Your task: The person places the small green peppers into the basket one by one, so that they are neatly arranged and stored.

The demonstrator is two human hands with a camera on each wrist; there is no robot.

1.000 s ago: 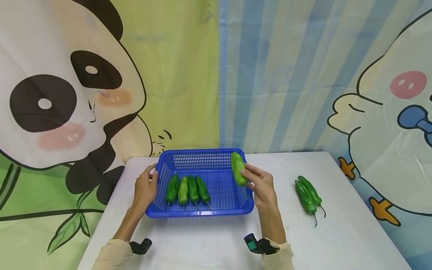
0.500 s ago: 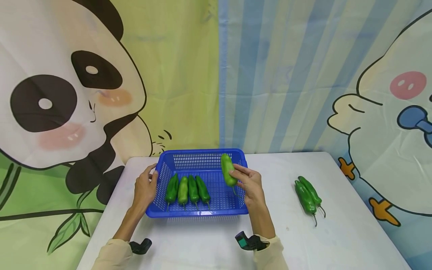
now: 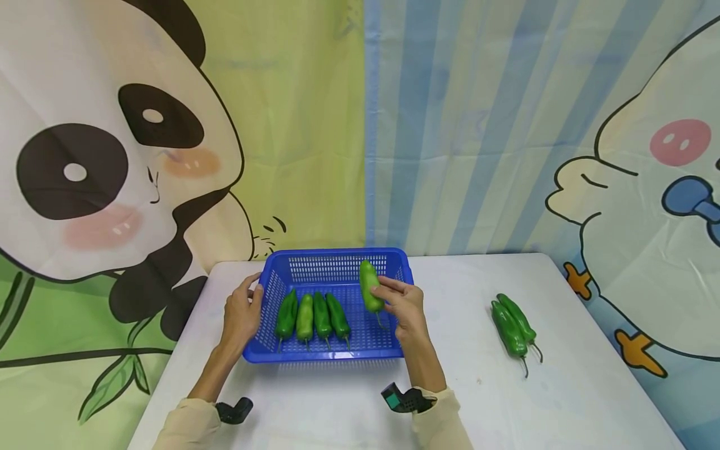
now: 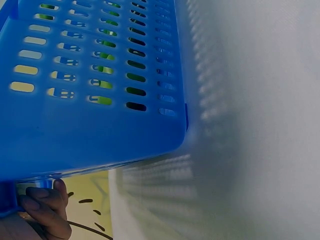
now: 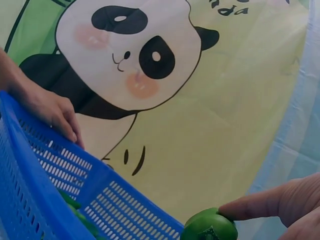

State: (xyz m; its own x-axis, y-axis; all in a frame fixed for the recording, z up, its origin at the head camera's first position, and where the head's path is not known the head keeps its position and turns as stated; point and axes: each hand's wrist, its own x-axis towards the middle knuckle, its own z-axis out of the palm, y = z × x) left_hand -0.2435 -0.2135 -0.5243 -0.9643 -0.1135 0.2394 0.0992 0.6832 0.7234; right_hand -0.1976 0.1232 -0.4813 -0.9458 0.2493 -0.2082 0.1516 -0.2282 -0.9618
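Observation:
A blue plastic basket (image 3: 343,357) with slotted walls stands on the white table. My left hand (image 3: 242,317) holds its left side, and the left wrist view shows the fingers (image 4: 50,206) curled under the rim. Inside, on the left, several green peppers (image 3: 322,315) lie side by side with stems toward me. My right hand (image 3: 406,307) pinches another, lighter green pepper (image 3: 368,286) between thumb and fingers, over the right part of the basket. This pepper's stem hangs down toward me. In the right wrist view the held pepper (image 5: 210,226) shows stem end on, with a finger against it.
Two more green peppers (image 3: 509,330) lie together on the right part of the white table (image 3: 562,400). Behind the table hangs a printed curtain (image 3: 450,125) with a panda and blue stripes. Each wrist bears a small black camera mount (image 3: 407,399).
My right hand has carried the pepper leftward from the basket's right rim to over its inside, slightly lower now. The left hand and basket have stayed in place.

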